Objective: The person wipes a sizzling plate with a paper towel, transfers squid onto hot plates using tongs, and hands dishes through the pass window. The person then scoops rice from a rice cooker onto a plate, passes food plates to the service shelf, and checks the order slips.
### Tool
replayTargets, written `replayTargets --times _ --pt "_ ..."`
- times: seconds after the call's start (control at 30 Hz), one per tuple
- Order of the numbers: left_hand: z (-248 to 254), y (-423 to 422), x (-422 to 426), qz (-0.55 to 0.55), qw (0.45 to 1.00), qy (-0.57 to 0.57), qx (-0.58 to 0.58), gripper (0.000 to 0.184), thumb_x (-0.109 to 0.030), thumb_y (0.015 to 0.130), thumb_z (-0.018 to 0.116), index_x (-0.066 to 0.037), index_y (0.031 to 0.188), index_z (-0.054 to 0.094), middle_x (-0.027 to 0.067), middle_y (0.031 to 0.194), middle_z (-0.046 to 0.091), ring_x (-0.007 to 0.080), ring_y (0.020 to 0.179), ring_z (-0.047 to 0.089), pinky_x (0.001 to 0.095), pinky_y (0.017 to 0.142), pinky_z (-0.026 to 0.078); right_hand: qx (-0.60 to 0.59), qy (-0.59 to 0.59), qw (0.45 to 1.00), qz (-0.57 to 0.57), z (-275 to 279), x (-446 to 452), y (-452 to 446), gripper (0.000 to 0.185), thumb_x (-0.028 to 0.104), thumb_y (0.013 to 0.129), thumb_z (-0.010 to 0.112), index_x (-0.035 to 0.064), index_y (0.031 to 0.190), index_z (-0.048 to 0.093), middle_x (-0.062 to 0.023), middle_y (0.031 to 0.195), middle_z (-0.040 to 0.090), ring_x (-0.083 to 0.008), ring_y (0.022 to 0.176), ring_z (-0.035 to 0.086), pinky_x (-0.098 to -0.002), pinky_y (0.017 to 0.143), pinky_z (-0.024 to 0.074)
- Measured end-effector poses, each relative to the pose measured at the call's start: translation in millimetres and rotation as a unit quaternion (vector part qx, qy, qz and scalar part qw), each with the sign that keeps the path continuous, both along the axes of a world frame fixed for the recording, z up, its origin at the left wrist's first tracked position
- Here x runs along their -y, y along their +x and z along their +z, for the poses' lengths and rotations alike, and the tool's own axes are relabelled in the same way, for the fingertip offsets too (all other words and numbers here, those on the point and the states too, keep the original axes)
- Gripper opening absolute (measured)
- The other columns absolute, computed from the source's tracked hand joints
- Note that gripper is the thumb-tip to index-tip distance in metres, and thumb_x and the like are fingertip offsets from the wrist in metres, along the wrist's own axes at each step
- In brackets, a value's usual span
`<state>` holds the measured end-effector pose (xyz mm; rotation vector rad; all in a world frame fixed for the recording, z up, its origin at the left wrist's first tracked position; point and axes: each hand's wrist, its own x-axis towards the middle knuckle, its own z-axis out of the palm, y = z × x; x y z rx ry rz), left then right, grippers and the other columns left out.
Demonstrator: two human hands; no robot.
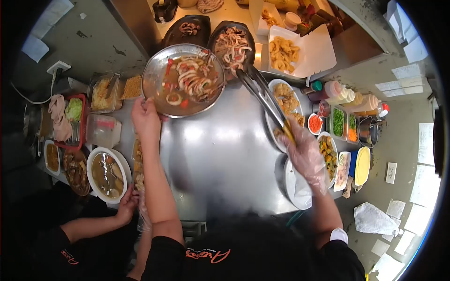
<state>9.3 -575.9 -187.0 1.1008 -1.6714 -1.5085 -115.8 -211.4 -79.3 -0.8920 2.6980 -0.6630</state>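
Observation:
My left hand (146, 114) grips the near left rim of a round metal bowl (161, 100), which holds squid rings, red pieces and liquid. My right hand (307, 154), in a clear plastic glove, is closed on long metal tongs (267, 103). The tongs' tips reach the near edge of a dark oval plate (253, 43) piled with squid, just right of the bowl. Behind the bowl, another dark plate (176, 40) holds a smaller portion of squid.
A co-worker's hands (129, 203) are at the left, near a white bowl of soup (127, 174). An open white box (318, 49) stands on the upper shelf. Fried food on an oval plate (269, 126), sauce bottles (333, 89) and vegetable tubs (345, 122) line the right side.

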Motion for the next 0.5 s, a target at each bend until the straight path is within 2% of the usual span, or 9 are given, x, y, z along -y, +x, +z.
replayTargets --times 0.07,0.17,0.27,0.3,0.5 --pt "1.7 -15.6 1.2 -0.008 1.0 -0.009 -0.003 0.015 -0.012 0.099 0.053 0.003 0.1 0.055 0.0077 0.076 0.064 0.0132 0.046 0.057 0.0261 0.039 0.046 -0.068 0.033 0.996 0.041 20.3 18.2 -16.7 0.052 0.022 0.092 0.064 -0.0016 0.136 0.049 -0.025 0.098 0.064 -0.0406 0.092 0.064 -0.0456 0.079 0.0513" --pt "-2.8 -45.5 5.7 -0.008 0.999 -0.038 -0.007 0.017 -0.012 0.099 0.051 0.005 0.103 0.053 0.0101 0.073 0.063 0.0151 0.043 0.057 0.0273 0.039 0.046 -0.159 0.055 0.983 0.079 22.2 40.4 -45.8 0.049 0.022 0.092 0.061 -0.0015 0.134 0.05 -0.0234 0.1 0.065 -0.0383 0.096 0.064 -0.0448 0.082 0.0516" --pt "1.7 -75.6 10.1 -0.012 0.998 -0.053 -0.011 0.018 -0.012 0.099 0.05 0.005 0.105 0.052 0.0107 0.071 0.063 0.0161 0.043 0.058 0.0281 0.039 0.046 -0.176 0.101 0.971 0.126 26.2 66.5 -73.7 0.047 0.023 0.093 0.059 -0.0018 0.131 0.051 -0.0219 0.102 0.065 -0.0358 0.099 0.063 -0.0433 0.086 0.0515" --pt "4.1 -84.7 13.2 -0.014 0.998 -0.057 -0.011 0.018 -0.012 0.1 0.05 0.005 0.105 0.051 0.0109 0.07 0.063 0.0164 0.042 0.058 0.0284 0.039 0.046 -0.181 0.066 0.975 0.111 26.7 74.3 -75.7 0.043 0.019 0.091 0.062 -0.0009 0.128 0.055 -0.022 0.097 0.065 -0.0378 0.095 0.064 -0.0445 0.084 0.0514" --pt "11.3 -124.2 27.8 -0.061 0.99 -0.121 0.046 0.022 -0.014 0.1 0.049 0.006 0.109 0.052 0.0114 0.07 0.065 0.0171 0.043 0.06 0.0293 0.039 0.046 -0.194 0.136 0.963 0.129 29.8 94.1 -91.2 0.034 0.018 0.09 0.062 -0.0012 0.117 0.057 -0.018 0.092 0.066 -0.0337 0.091 0.065 -0.0424 0.08 0.0523"
